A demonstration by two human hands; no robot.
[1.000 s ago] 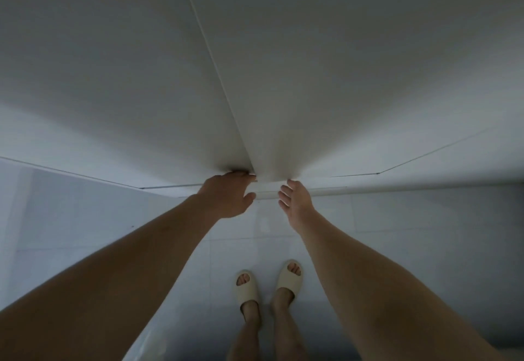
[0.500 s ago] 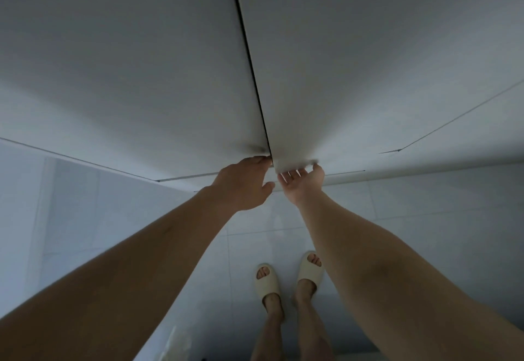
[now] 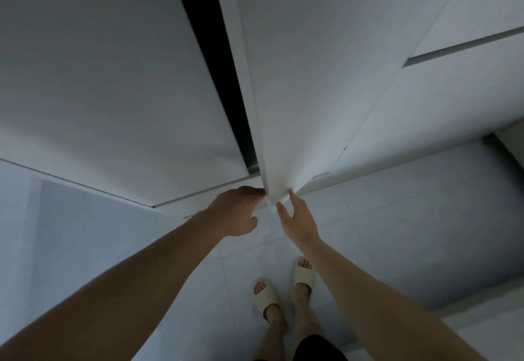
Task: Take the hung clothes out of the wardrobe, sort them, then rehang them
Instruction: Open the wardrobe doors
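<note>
A white wardrobe fills the upper view. Its right door (image 3: 306,82) stands swung a little outward, with a dark gap (image 3: 224,82) between it and the left door (image 3: 113,82), which lies flush. No clothes show in the gap. My right hand (image 3: 299,220) pinches the bottom corner of the right door between thumb and fingers. My left hand (image 3: 235,213) is just to its left, with its fingers curled up at the bottom corner of the left door and their tips hidden.
Pale floor tiles (image 3: 397,233) lie under the wardrobe. My feet in cream slides (image 3: 283,287) stand close to the doors. Another white panel with a dark horizontal slot (image 3: 465,45) sits at the far right.
The right door has swung out toward me, and the thin seam between the doors has widened into a dark gap. My right hand turned from under the door's edge to pinching its corner.
</note>
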